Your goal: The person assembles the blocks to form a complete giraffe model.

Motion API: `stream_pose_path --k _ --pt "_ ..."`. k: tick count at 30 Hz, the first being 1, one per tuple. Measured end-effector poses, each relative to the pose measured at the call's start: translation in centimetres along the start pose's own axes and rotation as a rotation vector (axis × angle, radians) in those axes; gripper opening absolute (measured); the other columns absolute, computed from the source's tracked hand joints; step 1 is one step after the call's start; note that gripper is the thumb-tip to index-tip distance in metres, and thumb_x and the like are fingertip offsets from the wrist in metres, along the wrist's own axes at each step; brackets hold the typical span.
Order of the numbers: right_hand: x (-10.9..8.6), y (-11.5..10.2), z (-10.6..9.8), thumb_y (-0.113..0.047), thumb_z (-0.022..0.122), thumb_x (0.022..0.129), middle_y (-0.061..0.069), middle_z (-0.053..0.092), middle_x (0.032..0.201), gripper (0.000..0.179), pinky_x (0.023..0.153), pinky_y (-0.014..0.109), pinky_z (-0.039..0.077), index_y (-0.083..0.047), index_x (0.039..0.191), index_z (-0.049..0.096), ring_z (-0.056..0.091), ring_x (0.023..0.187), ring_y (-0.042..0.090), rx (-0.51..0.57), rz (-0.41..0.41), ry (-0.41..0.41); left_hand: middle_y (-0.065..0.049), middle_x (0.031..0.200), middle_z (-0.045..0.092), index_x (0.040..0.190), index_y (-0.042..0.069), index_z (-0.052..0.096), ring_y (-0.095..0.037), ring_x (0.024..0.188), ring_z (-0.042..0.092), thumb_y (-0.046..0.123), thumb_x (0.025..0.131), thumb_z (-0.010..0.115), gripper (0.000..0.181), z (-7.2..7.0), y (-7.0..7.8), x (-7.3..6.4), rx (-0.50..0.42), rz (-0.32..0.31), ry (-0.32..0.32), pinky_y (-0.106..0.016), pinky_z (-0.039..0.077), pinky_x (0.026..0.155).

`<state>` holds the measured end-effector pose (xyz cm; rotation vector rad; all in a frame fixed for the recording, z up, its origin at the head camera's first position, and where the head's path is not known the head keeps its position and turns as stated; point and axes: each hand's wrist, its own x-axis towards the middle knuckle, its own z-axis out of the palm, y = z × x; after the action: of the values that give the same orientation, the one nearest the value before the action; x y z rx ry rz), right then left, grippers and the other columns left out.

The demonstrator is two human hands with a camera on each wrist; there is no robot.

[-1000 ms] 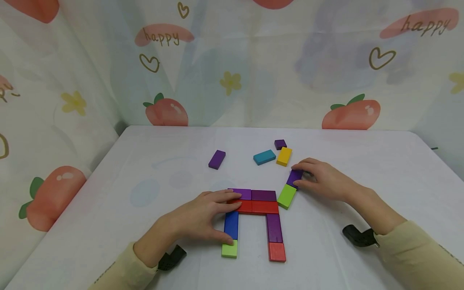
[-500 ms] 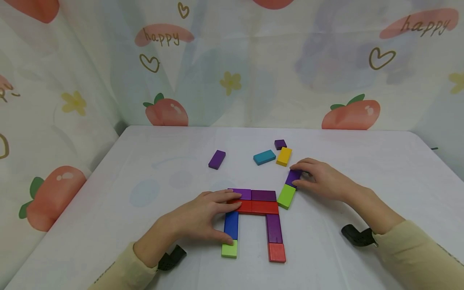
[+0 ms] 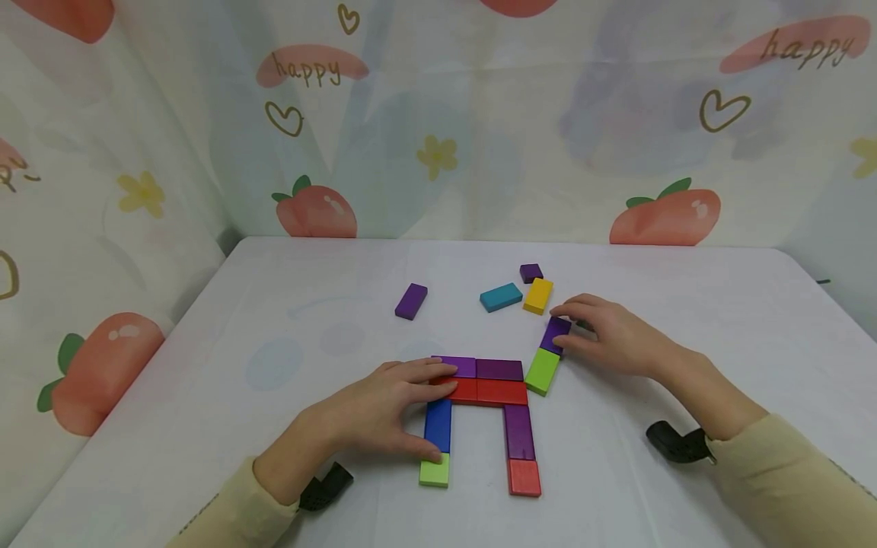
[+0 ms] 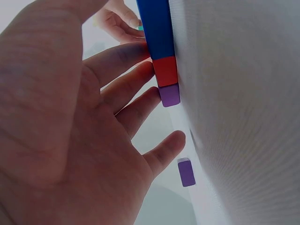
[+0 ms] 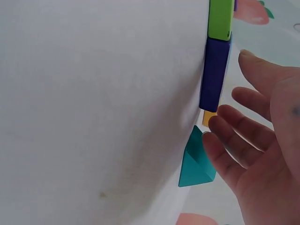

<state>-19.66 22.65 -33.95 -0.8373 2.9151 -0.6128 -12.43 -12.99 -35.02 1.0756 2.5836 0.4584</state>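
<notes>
My left hand (image 3: 384,407) rests with spread fingers on a flat arrangement of blocks. Its fingertips lie on a purple block (image 3: 462,367) and the red row (image 3: 502,392). The thumb touches a lime block (image 3: 434,473), below a blue block (image 3: 438,426). Opposite, a purple block (image 3: 519,431) and a red block (image 3: 524,478) form a second leg. An indigo block (image 3: 554,333) continues a slanting lime block (image 3: 543,371) off the top right corner. Around the indigo block hovers my right hand (image 3: 620,339), fingers slightly apart from it. Beside those fingers sits a teal triangular block (image 5: 197,161).
Toward the back lie a purple block (image 3: 411,301), a blue-teal block (image 3: 501,297), a yellow block (image 3: 537,295) and a small dark purple block (image 3: 530,273). A printed curtain (image 3: 479,205) hangs behind the white table (image 3: 308,266).
The indigo and lime blocks have shifted very slightly left. My right hand has since risen a little off the indigo block. The left hand stays in place.
</notes>
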Motion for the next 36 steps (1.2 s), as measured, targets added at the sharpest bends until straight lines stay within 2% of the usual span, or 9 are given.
stream_pose_path --k 6,15,23,36 --pt "0.5 0.0 -0.3 -0.022 0.075 0.093 0.018 0.061 0.127 0.045 0.094 0.052 0.053 -0.001 0.132 0.063 0.06 0.112 0.034 0.01 -0.005 0.018 0.01 0.163 0.027 0.154 0.021 0.046 -0.015 0.151 0.019 0.059 0.083 0.076 0.086 0.0 0.0 0.0 0.004 0.0 -0.001 -0.046 0.025 0.118" --pt "2.0 -0.3 -0.5 -0.022 0.072 0.095 0.021 0.055 0.134 0.046 0.096 0.055 0.05 0.0 0.133 0.061 0.056 0.118 0.039 0.02 0.038 0.025 0.009 0.163 0.027 0.153 0.021 0.046 -0.016 0.151 0.019 0.058 0.083 0.076 0.086 0.0 0.0 -0.1 -0.011 -0.007 -0.001 -0.046 0.025 0.118" --pt "3.4 -0.4 -0.7 -0.024 0.073 0.094 0.027 0.047 0.143 0.056 0.105 0.06 0.041 0.003 0.139 0.055 0.045 0.131 0.045 0.026 0.081 -0.004 0.01 0.163 0.027 0.154 0.021 0.046 -0.015 0.151 0.019 0.059 0.083 0.076 0.086 0.0 0.0 -0.1 -0.008 -0.003 -0.001 -0.046 0.025 0.118" --pt "5.5 -0.1 -0.5 -0.032 0.074 0.093 0.031 0.045 0.144 0.062 0.106 0.06 0.038 0.004 0.14 0.054 0.043 0.132 0.047 -0.011 0.12 -0.07 0.009 0.163 0.028 0.154 0.021 0.046 -0.015 0.151 0.019 0.058 0.082 0.077 0.086 -0.1 0.1 0.0 -0.013 -0.005 -0.003 -0.046 0.025 0.118"
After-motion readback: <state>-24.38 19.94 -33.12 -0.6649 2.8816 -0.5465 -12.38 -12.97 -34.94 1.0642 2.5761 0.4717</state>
